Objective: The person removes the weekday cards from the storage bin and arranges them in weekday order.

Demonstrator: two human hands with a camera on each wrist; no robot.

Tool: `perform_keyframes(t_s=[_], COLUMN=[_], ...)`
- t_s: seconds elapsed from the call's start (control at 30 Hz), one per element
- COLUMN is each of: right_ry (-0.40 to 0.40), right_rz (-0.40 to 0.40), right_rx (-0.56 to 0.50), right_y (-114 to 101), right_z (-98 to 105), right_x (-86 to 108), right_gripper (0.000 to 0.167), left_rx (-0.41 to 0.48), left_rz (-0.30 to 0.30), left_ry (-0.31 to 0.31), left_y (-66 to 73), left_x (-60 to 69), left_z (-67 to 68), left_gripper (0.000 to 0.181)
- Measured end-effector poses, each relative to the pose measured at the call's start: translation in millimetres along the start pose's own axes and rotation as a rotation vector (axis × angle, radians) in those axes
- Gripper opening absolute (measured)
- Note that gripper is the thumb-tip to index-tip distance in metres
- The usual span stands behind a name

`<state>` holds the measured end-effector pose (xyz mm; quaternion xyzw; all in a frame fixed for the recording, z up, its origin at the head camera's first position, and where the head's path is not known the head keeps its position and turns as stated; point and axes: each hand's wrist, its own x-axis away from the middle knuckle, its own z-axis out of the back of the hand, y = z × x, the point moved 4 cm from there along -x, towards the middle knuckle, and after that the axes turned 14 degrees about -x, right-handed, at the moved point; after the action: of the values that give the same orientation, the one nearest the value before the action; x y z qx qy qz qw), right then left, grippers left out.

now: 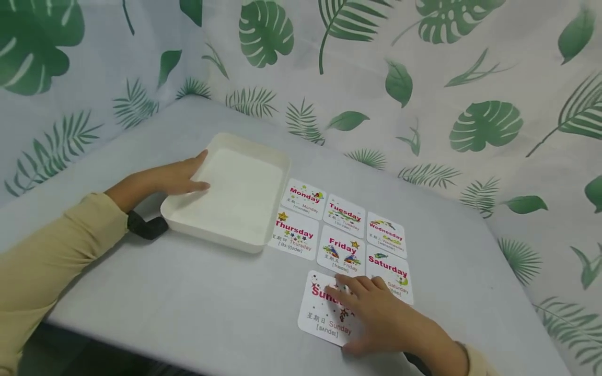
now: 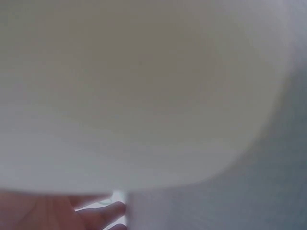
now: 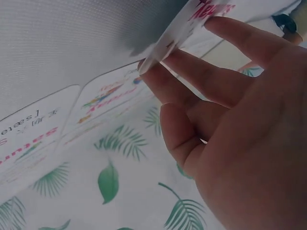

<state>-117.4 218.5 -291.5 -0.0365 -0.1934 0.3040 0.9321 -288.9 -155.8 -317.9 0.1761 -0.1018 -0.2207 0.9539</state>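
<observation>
A white rectangular tray [image 1: 240, 193] lies on the table with nothing in it. My left hand [image 1: 176, 175] holds its left wall, thumb over the inner side; in the left wrist view the tray's pale wall [image 2: 144, 96] hides most of that hand's fingers [image 2: 98, 215]. My right hand [image 1: 381, 313] grips the Sunday card [image 1: 324, 313] by its edges, fingers at the upper side and thumb near the lower right corner. In the right wrist view this card [image 3: 172, 38] appears tilted off the table at the fingertips.
Right of the tray lie two rows of cards: Monday [image 1: 304, 198], Tuesday [image 1: 345, 214] and Wednesday [image 1: 386, 234], then Thursday [image 1: 295, 235], Friday [image 1: 340, 250] and Saturday [image 1: 390, 269]. Thursday touches or nearly touches the tray. A leaf-patterned curtain [image 1: 357, 78] stands behind the grey-white table [image 1: 211, 297].
</observation>
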Motion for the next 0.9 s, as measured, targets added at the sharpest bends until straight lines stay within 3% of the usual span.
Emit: perform_keyframes(t_s=[0.53,0.7,0.9], right_ry=[-0.037,-0.042,-0.032], right_rz=[-0.072,-0.121,-0.091], right_rx=[-0.089,-0.115,-0.122], right_y=[3,7,10], right_z=[-3,-3,-4], right_x=[-4.3,-4.6,-7.3], right_gripper=[0.088,0.089,0.091], left_rx=[0.006,0.006,-0.019], left_rz=[0.004,0.007,0.039], left_ry=[-0.006,-0.001,0.000], left_y=[-3.8,-2.2,-1.4], left_x=[2.5,-3.1,-0.9], left_z=[-2.3,-6.0,-2.4], left_gripper=[0.086,0.084,0.082])
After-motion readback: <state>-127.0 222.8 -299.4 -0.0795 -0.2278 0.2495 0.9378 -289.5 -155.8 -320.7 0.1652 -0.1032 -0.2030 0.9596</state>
